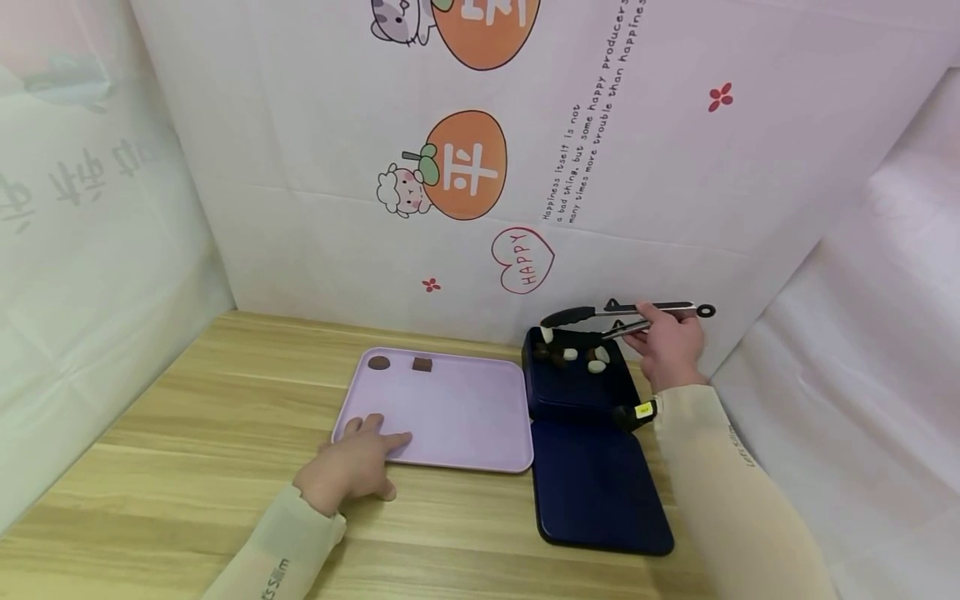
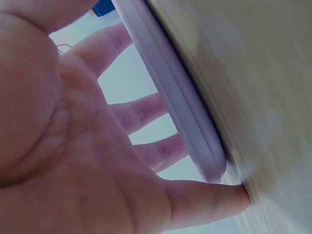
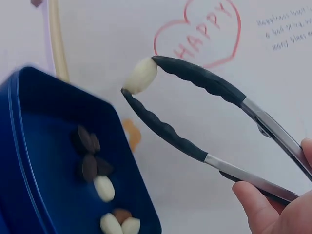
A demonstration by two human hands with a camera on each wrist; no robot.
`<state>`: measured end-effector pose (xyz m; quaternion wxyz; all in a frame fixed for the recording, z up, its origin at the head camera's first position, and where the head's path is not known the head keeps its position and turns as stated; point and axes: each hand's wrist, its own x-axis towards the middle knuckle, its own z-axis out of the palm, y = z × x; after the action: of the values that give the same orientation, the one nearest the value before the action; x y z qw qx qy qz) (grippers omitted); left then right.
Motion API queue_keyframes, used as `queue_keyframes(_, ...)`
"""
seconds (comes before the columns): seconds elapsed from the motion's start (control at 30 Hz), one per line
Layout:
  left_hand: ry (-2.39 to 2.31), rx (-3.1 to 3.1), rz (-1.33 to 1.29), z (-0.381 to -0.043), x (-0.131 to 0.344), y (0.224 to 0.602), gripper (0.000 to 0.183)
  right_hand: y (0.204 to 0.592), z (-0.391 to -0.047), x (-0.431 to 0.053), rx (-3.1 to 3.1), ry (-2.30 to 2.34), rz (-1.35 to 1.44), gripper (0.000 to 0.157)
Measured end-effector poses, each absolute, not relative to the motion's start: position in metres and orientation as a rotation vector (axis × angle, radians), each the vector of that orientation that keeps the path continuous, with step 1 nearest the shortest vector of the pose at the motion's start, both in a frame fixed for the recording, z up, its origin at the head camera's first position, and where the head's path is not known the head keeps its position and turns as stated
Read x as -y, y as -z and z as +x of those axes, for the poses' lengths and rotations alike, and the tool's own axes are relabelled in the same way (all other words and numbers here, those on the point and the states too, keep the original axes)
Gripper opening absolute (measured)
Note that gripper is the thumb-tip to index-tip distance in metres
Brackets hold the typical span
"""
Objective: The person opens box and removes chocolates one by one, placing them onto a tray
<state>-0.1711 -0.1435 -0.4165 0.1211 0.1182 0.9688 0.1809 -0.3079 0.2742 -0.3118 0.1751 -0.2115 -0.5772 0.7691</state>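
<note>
My right hand (image 1: 672, 346) grips metal tongs (image 3: 200, 80) with black wavy tips. Pinched between those tips is a white oval piece (image 3: 142, 76), raised above the rim of a dark blue box (image 1: 570, 400). Several white pieces (image 3: 104, 188) and dark brown pieces (image 3: 88, 168) lie inside the box. My left hand (image 1: 352, 467) rests with spread fingers over the near left corner of a light purple tray (image 1: 450, 417). In the left wrist view, one finger touches the table beside the tray's rim. A round brown piece (image 1: 378, 362) and a square brown piece (image 1: 422, 364) sit on the tray's far left.
A flat dark blue lid (image 1: 600, 492) lies in front of the box. The tray stands close to the left of both. Behind the wooden table (image 1: 180, 425) rises a white printed sheet (image 1: 322, 167), with white cloth on both sides. A black strap with a yellow label (image 1: 643, 410) is near the right wrist.
</note>
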Motion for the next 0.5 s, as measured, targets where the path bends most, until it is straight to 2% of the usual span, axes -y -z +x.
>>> queue_keyframes(0.27, -0.516, -2.832, 0.347, -0.173, 0.143, 0.418, 0.083, 0.306, -0.305, -0.228, 1.818, -2.064, -0.439, 0.051)
queue_keyframes(0.5, -0.512, -2.833, 0.343, -0.173, 0.144, 0.419, 0.082, 0.314, -0.305, -0.178, 2.108, -1.684, -0.304, 0.048)
